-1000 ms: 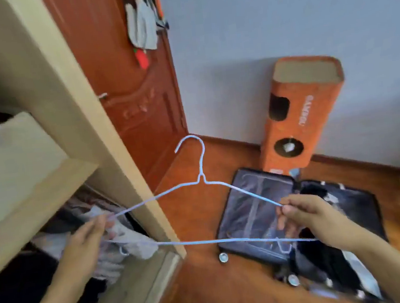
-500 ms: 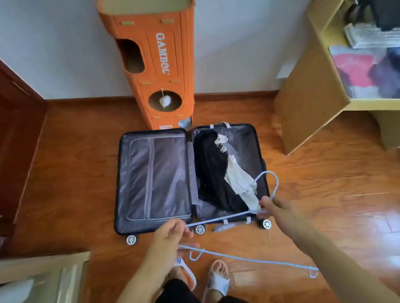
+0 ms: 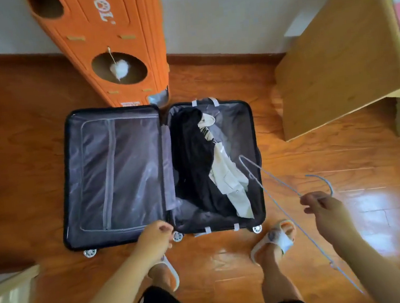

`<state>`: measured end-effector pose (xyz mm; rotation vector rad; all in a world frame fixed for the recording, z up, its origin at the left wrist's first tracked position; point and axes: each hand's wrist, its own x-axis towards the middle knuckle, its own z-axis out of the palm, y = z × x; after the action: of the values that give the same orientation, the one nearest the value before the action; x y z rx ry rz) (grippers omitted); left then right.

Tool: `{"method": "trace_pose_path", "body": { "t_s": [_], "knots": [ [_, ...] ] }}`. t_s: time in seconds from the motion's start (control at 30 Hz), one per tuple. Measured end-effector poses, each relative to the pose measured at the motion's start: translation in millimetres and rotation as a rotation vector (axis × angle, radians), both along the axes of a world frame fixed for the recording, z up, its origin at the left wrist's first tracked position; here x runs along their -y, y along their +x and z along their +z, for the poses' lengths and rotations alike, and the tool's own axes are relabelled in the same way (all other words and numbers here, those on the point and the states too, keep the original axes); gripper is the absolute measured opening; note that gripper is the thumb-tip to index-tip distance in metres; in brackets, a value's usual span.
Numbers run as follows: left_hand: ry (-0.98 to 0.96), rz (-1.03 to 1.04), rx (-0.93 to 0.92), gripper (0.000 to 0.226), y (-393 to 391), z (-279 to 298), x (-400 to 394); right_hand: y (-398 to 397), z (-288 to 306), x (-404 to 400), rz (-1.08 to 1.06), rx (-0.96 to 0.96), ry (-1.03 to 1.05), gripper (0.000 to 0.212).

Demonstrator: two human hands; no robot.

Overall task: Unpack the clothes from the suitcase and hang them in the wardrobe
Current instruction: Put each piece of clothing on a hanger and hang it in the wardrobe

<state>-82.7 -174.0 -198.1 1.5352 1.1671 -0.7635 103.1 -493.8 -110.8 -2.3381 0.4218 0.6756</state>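
1. The right hand [image 3: 319, 204], at the right of the frame, pinches the pale blue wire hanger [image 3: 278, 211] just below its hook.
2. The left hand [image 3: 155, 237], which gripped the hanger half a second ago, has let go; it now hangs loosely curled and empty over the near edge of the suitcase [image 3: 112, 175].
3. The suitcase lies open at centre frame, nearer than before.
4. Black clothes [image 3: 192, 162] and a cream garment [image 3: 229, 180] fill its right half.

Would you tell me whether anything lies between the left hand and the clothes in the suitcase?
Nothing visible does. The left hand hovers at the suitcase near edge, and the clothes lie uncovered in the open right half.
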Motion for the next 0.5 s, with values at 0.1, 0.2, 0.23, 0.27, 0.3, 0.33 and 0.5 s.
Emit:
{"method": "trace_pose_path", "body": {
  "t_s": [0.1, 0.2, 0.23, 0.27, 0.3, 0.33, 0.5],
  "knots": [
    [-0.04, -0.018, -0.024, 0.022, 36.2, -89.3, 27.6, 47.5, -84.2, 0.5, 0.057, -0.033, 0.012, 0.02],
    [0.031, -0.089, -0.072, 0.023, 65.5, -196.1, 65.1, 93.7, -175.9, 5.2, 0.051, -0.047, 0.084, 0.021],
    [0.042, -0.142, -0.099, 0.021, 77.3, -224.8, 77.7, 103.2, -201.2, 8.7, 0.042, -0.057, 0.097, 0.022],
    [0.101, -0.16, -0.093, 0.019, 88.5, -254.1, 87.2, 110.7, -224.6, 11.6, 0.051, -0.059, 0.105, 0.022],
    [0.173, -0.166, -0.101, 0.027, 101.6, -274.4, 94.8, 116.0, -244.2, 14.8, 0.073, -0.057, 0.103, 0.022],
    [0.229, -0.177, -0.128, 0.044, 115.4, -290.8, 102.3, 120.7, -261.1, 18.6, 0.091, -0.059, 0.098, 0.022],
    [0.372, -0.174, -0.164, 0.08, 169.5, -367.2, 111.9, 127.8, -308.3, 35.4, 0.133, -0.119, 0.093, 0.029]
  ]
}}
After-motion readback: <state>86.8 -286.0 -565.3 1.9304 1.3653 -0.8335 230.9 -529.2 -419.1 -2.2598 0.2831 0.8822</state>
